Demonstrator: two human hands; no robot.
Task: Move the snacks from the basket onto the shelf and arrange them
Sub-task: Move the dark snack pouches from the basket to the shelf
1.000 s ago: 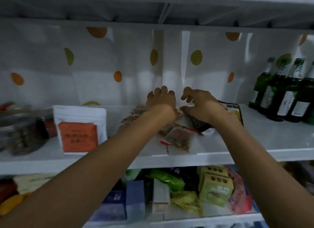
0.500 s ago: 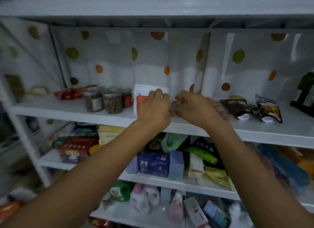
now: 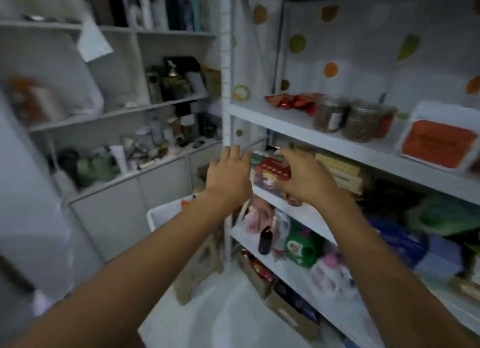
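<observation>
One red box (image 3: 270, 169) hides partly behind right hand (image 3: 307, 182).

left arm: bare, runs from lower left up to frame centre | left hand (image 3: 228, 177): back to camera, fingers near straight, relaxed | right arm: bare, from lower right | right hand (image 3: 305, 182): beside left, fingers loosely curled, thumb apart
</observation>
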